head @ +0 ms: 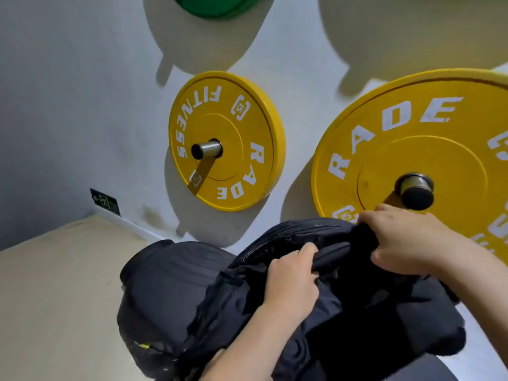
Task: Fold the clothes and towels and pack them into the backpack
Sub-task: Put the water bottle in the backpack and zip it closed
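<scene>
Yellow weight plates (225, 141) hung on a white gym wall. Below, the left hand (291, 281) curled its fingers round the rim of the backpack (170, 284). The right hand (406, 240) clutched dark cloth (362, 237); bunched, it might snag the zipper.

The beige floor (55, 298) takes the near left side and meets the white wall (82, 105) at the far edge. A black backpack (165, 284) stands on it, close to this wall.

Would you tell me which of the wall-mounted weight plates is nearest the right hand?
The large yellow plate at the right edge: the right hand overlaps its lower rim. The small yellow plate and green plate hang farther left.
</scene>
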